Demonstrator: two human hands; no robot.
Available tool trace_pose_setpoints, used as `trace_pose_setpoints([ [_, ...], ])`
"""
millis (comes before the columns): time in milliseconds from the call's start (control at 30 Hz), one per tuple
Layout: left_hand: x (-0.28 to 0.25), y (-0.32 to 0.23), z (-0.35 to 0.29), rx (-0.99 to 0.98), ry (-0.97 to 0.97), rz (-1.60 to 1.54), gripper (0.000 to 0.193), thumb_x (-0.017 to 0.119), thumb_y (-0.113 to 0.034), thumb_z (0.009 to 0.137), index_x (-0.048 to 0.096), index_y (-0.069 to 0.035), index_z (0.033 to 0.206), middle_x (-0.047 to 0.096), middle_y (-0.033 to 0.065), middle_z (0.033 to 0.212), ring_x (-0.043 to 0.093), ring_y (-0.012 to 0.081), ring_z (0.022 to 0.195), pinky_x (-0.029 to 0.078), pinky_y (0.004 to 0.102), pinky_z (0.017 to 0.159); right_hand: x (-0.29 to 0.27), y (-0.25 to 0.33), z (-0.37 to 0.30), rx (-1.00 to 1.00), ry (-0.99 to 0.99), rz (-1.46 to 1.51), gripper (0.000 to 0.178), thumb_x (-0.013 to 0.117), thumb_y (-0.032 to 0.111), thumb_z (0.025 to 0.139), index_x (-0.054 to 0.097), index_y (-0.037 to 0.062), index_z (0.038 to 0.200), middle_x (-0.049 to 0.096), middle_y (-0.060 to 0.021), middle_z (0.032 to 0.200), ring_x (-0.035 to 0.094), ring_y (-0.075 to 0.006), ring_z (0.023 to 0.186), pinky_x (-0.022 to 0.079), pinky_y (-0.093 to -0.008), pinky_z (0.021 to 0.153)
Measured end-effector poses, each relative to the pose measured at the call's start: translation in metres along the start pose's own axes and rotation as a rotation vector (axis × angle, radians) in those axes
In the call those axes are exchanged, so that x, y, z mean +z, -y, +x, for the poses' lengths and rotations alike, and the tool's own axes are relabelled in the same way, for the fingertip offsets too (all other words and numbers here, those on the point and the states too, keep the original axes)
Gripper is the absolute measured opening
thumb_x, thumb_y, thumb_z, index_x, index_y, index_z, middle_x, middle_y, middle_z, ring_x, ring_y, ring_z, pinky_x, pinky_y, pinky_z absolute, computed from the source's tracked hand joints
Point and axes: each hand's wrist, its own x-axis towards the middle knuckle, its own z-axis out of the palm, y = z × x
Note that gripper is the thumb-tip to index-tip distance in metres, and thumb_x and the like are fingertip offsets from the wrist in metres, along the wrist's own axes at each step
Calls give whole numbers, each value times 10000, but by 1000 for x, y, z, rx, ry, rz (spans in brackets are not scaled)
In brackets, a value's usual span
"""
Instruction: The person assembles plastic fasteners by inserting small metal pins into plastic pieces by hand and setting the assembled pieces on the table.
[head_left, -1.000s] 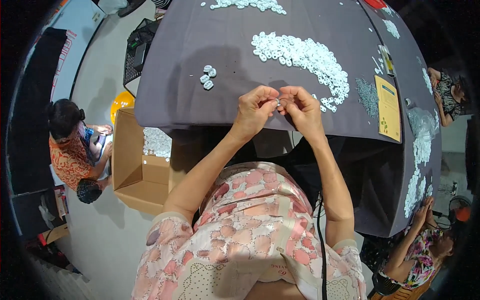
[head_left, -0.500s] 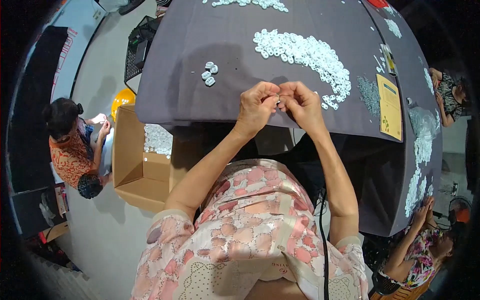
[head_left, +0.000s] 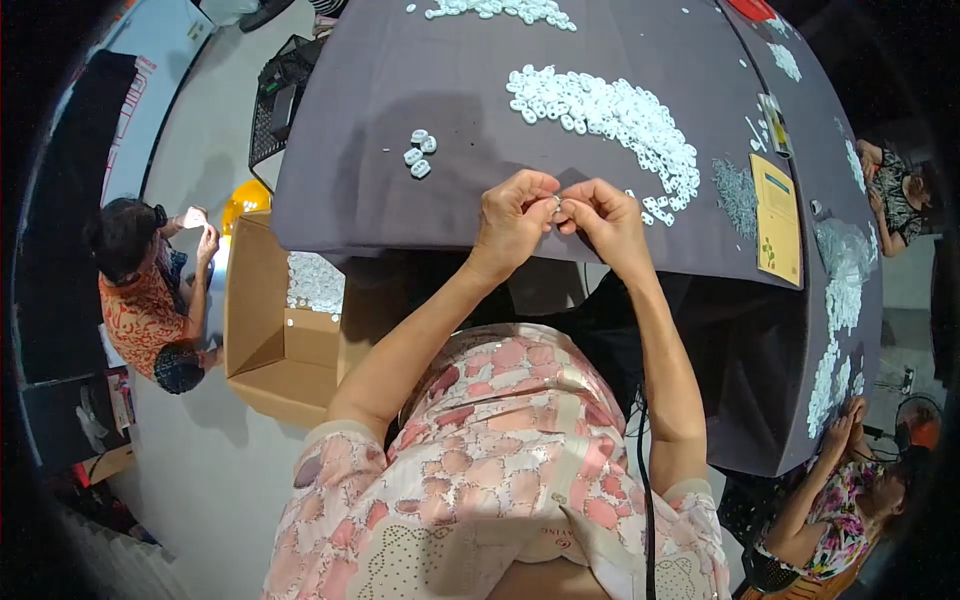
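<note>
Above the near edge of the table, my left hand (head_left: 512,222) and my right hand (head_left: 612,225) meet fingertip to fingertip. Both pinch one small white plastic piece (head_left: 556,204), mostly covered by the fingers. A curved heap of white oval plastic pieces with holes (head_left: 610,108) spreads beyond and to the right of my hands. Right beside my right hand lie a few loose ones (head_left: 657,208) from its tail. Farther left sits a small group of several white pieces (head_left: 420,155), apart from the heap.
A pile of small grey parts (head_left: 737,197) and a yellow booklet (head_left: 778,220) lie at the right. Below the table's left edge stands an open cardboard box (head_left: 255,330) with white pieces in it. People sit at left and right; a black wire basket (head_left: 268,125) is behind.
My fingers have shifted slightly around the white piece, and the right fingertips have turned a little. The person at the left has raised their hands somewhat.
</note>
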Motion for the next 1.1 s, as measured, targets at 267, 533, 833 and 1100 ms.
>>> trace_pose_setpoints([
  [267,-3,6,-1,-102,9,-87,183,570,21,844,598,54,1022,649,67,842,583,75,665,497,209,571,6,2,3,36,-8,-6,73,530,19,885,563,-15,830,580,-24,633,521,-54,524,429,-201,468],
  [533,-19,-9,10,-199,94,-186,91,574,-29,865,613,29,923,628,50,776,583,64,589,516,204,509,8,24,19,20,86,-94,69,543,23,879,571,-21,833,588,-33,661,542,-61,552,452,-208,475],
  [833,-25,2,21,-126,-57,-269,66,568,-62,840,591,-3,859,595,33,682,564,74,530,481,219,450,5,32,75,-121,2,-410,173,596,120,853,628,-18,952,608,-48,741,552,-107,633,450,-255,570],
  [1100,-28,-1,14,-150,-97,-314,63,568,-58,836,567,5,833,574,26,667,536,70,516,453,217,434,24,2,121,-479,-125,-1033,107,598,101,834,596,9,889,600,-184,822,589,-357,755,451,-430,653],
])
